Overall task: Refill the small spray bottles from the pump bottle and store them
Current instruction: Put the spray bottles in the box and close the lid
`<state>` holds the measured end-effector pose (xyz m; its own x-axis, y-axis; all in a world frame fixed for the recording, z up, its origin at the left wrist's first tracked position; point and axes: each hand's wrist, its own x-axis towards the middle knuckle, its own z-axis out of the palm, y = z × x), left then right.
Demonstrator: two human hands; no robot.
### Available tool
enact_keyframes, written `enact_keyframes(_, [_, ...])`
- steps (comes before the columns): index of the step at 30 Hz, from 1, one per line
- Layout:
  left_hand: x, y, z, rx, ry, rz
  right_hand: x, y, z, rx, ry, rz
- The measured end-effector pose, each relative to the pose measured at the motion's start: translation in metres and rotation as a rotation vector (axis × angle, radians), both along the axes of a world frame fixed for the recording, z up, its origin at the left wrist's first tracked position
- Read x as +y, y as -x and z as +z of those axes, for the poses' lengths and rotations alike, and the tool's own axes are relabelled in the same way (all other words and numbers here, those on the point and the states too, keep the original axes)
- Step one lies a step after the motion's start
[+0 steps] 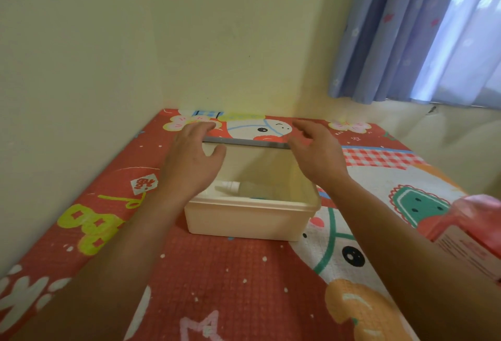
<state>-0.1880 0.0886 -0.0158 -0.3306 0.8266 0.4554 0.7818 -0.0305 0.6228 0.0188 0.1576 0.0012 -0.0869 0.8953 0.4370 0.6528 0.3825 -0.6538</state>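
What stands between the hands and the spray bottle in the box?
The clear lid. It slants over the box, held at its grey edge by the left hand and right hand; the bottle lies under it, seen through it.

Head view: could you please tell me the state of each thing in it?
Storage box: open, lid not seated.
Clear lid: tilted over the box.
Spray bottle: lying on its side inside the box.
Left hand: holds the lid's edge.
Right hand: holds the lid's edge.
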Motion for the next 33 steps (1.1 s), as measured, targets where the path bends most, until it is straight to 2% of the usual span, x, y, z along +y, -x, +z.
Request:
enact_keyframes(3, [0.015, 0.012, -0.001, 0.008, 0.183, 0.004, 0.005, -0.006, -0.006, -0.050, 0.149, -0.016])
enact_keyframes(7, [0.024, 0.020, 0.003, -0.447, 0.266, -0.049, 0.009, -0.009, -0.014, 0.060, 0.346, 0.019])
enact_keyframes(9, [0.028, 0.023, 0.001, -0.561, 0.286, -0.078, 0.009, -0.008, -0.014, 0.127, 0.384, 0.043])
enact_keyframes(19, [0.036, 0.028, -0.003, -0.559, 0.295, -0.088, 0.000, -0.005, -0.008, 0.202, 0.423, 0.065])
enact_keyframes(33, [0.008, 0.021, -0.007, -0.619, 0.047, -0.068, -0.007, -0.017, -0.018, 0.255, 0.318, 0.102])
